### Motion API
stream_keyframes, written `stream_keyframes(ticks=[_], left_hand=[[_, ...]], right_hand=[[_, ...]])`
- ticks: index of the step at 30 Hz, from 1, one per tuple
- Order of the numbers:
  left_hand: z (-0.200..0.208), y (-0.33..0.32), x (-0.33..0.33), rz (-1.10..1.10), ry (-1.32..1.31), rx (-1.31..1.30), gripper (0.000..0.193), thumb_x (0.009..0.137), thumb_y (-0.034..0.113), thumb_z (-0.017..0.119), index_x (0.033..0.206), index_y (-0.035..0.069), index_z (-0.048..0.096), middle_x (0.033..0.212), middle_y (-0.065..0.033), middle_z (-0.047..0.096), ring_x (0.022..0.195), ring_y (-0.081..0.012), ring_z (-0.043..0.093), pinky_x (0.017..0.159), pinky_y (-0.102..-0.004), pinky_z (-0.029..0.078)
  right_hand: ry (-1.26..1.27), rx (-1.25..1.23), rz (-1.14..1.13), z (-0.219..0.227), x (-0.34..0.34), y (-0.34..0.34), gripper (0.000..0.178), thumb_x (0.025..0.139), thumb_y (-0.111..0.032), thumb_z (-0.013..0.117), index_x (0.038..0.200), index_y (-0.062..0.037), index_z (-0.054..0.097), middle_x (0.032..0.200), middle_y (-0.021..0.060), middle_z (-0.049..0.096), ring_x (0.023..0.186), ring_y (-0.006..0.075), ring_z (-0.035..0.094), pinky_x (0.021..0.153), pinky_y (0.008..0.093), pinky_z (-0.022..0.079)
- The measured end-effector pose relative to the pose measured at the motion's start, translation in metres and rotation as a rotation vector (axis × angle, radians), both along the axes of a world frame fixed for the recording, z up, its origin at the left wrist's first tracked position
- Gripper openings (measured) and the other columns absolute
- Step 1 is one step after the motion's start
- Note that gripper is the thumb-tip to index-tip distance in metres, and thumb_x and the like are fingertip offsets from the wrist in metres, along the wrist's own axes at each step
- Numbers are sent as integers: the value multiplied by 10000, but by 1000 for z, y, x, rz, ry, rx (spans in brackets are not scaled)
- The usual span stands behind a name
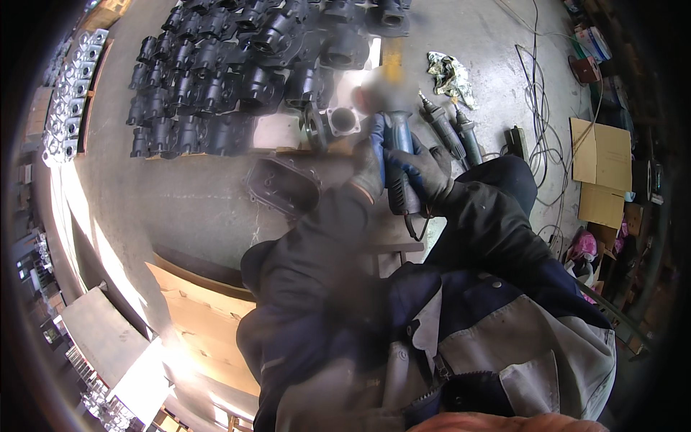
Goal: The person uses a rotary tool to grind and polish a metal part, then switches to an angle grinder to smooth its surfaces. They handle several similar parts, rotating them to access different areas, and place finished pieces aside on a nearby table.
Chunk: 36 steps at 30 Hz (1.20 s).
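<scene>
A blue angle grinder [401,138] with a dark rear end and a cord points away from me, its head smeared and hard to make out. My left hand [370,160], in a grey and blue glove, is closed along the grinder's left side near the head. Wrapped round the body from the right is my right hand [426,171], gloved the same way. Just left of the grinder head stands a bare metal casting [343,121] with a round bore. Closer to me, a dark oblong housing [284,186] with an open hollow lies left of my left forearm.
Rows of black castings [209,86] stand at the far left. To the right lie two slim power tools [443,126], a crumpled rag [452,78] and loose cables [536,108]. Cardboard [603,158] stands at the right. A wooden crate [201,309] sits at the near left.
</scene>
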<state>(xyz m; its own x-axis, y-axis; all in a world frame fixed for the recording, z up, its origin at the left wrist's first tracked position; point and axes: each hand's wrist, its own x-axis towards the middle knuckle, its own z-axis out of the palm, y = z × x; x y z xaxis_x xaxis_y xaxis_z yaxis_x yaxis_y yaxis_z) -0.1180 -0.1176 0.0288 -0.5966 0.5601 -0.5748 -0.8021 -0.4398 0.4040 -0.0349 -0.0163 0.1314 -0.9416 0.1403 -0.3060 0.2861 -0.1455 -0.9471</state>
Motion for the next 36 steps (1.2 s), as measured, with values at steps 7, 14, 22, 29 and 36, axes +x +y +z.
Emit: stream_keyframes(ticks=[7, 14, 22, 29, 36], left_hand=[[2, -1, 8, 80, 44, -54, 394, 1061, 391, 672, 1238, 39, 681, 1106, -84, 693, 1009, -194, 665, 885, -363, 559], [-3, -15, 18, 29, 146, -334, 271, 989, 204, 777, 1192, 28, 745, 1065, -40, 691, 955, -170, 671, 841, -301, 546], [-7, -24, 13, 157, 138, -344, 246, 1037, 236, 733, 1187, 46, 775, 1125, -53, 741, 1016, -182, 656, 955, -343, 513], [20, -24, 9, 53, 175, -482, 228, 1020, 218, 754, 1171, 50, 781, 1107, -58, 735, 1007, -192, 657, 952, -346, 511], [39, -29, 6, 163, 152, -445, 260, 999, 248, 783, 1147, 35, 793, 1083, -64, 747, 986, -184, 651, 914, -357, 517]], right_hand=[[-185, 29, -123, -47, -2, -6, 655, 972, -214, 766, 1537, -37, 484, 1241, 94, 684, 1076, 165, 668, 960, 312, 551], [-184, 246, -100, -103, -3, -20, 596, 1017, -308, 755, 1489, -21, 530, 1286, 102, 687, 1167, 174, 627, 1037, 343, 510], [-93, 250, -39, -103, -17, -27, 592, 1022, -301, 748, 1486, -13, 521, 1275, 122, 686, 1171, 183, 624, 1045, 353, 514], [-139, 225, -69, -96, -20, -30, 581, 1033, -333, 734, 1471, -9, 531, 1265, 121, 684, 1162, 181, 616, 1045, 360, 505], [-89, 195, -51, -90, -25, -37, 564, 1025, -331, 741, 1450, -12, 551, 1279, 111, 679, 1173, 171, 612, 1054, 361, 503]])
